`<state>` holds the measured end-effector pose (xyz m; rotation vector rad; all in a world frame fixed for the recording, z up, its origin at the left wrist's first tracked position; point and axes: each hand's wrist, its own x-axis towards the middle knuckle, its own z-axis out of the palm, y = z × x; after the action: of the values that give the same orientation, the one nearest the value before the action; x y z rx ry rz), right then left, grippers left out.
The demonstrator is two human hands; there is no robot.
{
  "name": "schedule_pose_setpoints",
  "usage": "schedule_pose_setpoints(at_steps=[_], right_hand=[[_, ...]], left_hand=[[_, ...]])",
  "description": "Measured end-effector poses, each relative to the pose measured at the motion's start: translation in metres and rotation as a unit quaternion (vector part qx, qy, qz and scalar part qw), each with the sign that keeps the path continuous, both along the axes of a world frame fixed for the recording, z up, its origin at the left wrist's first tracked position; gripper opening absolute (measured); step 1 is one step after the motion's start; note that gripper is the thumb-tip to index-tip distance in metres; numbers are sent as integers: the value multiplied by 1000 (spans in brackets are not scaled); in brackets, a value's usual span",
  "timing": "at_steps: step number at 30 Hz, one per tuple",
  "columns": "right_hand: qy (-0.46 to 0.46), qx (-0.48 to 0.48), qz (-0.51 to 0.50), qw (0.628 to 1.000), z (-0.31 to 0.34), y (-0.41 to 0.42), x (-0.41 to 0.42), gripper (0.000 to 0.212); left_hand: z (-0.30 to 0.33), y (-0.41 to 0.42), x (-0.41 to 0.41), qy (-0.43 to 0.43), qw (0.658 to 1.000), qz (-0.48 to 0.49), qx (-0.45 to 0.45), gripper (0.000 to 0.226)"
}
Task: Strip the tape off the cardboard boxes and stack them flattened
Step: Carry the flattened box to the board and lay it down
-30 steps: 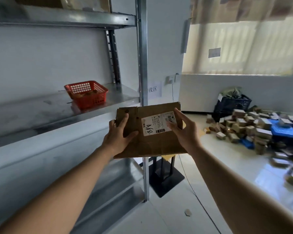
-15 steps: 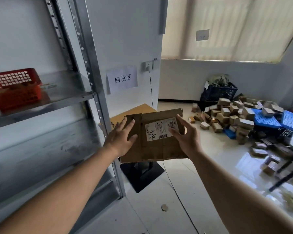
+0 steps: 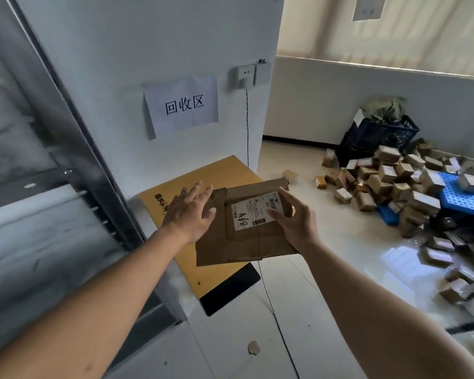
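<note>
I hold a flattened brown cardboard box (image 3: 246, 239) with a white shipping label marked "A68" in front of me. My right hand (image 3: 293, 222) grips its right edge, thumb on the label and fingers behind. My left hand (image 3: 192, 212) is at the box's left edge with its fingers straight and spread, the thumb lying over the cardboard. The box hangs just above a flat yellow cardboard sheet (image 3: 203, 181) that lies by the wall.
A paper sign (image 3: 182, 106) hangs on the white wall above the yellow sheet. Metal shelving (image 3: 52, 165) stands on the left. A pile of small cardboard boxes (image 3: 386, 181), blue trays (image 3: 465, 192) and a dark crate (image 3: 381, 138) cover the floor at right. A black cable (image 3: 268, 299) runs down the wall and across the tiles.
My view has swung right and down from the shelf to the corner. The box has come lower, over the yellow sheet. My left hand's fingers have straightened off the box's face.
</note>
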<state>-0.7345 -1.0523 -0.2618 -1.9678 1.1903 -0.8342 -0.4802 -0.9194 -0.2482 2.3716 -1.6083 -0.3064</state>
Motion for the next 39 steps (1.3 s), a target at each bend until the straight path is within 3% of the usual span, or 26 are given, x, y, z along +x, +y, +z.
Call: schedule_pose_setpoints(at_steps=[16, 25, 39], right_hand=[[9, 146, 176, 973, -109, -256, 146, 67], [37, 172, 229, 957, -156, -313, 247, 67], [69, 163, 222, 959, -246, -350, 350, 64]], left_hand=[[-78, -179, 66, -14, 978, 196, 72, 70], [-117, -226, 140, 3, 967, 237, 89, 74], [-245, -255, 224, 53, 972, 189, 129, 79]])
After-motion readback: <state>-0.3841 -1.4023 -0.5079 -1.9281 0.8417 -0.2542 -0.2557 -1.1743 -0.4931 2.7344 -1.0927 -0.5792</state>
